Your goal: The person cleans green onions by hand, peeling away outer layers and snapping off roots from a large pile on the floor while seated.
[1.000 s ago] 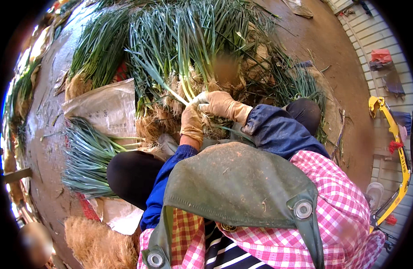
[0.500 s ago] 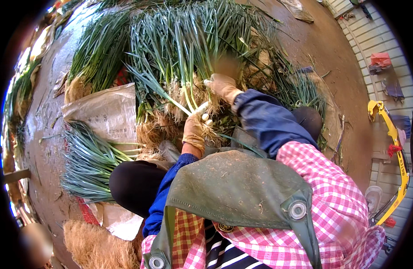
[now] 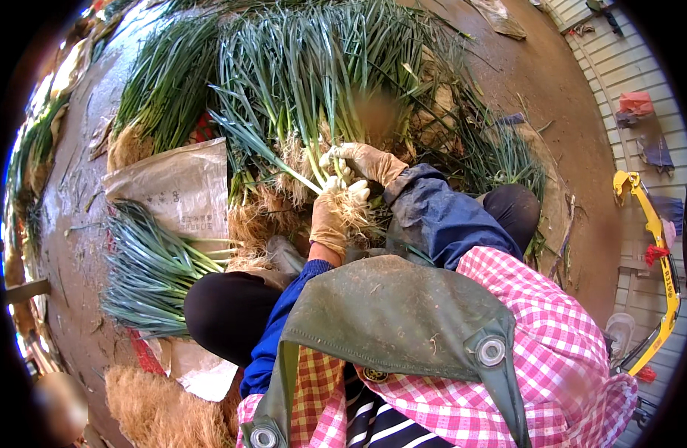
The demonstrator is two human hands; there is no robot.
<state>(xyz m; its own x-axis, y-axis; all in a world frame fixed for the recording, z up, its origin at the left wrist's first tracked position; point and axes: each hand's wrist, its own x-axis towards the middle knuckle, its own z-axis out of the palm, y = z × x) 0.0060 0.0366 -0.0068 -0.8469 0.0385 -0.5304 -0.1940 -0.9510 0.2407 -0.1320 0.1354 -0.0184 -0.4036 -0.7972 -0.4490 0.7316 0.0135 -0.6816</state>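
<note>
My left hand (image 3: 328,222), in a tan work glove, is wrapped round the white root ends of a few green onions (image 3: 310,153). Their pale bulbs and stringy roots stick out beside its fingers, and their leaves point away to the far left and up. Just above and to the right, my right hand (image 3: 372,163), gloved alike, has its fingers curled in on the same onions' white stalks. Its fingertips are partly hidden among bulbs and roots. Behind both hands spreads a large pile of green onions (image 3: 306,60), roots toward me.
At left, another green onion bundle (image 3: 145,261) lies by a brown paper sack (image 3: 183,187). A further bundle (image 3: 168,89) rests beyond it. Loose dry roots (image 3: 164,407) are heaped at lower left. On the right are muddy ground (image 3: 575,134) and a yellow toy-like excavator arm (image 3: 666,276).
My right hand has moved down and left onto the onions by my left hand. The held root ends have shifted slightly right, with more bulbs showing.
</note>
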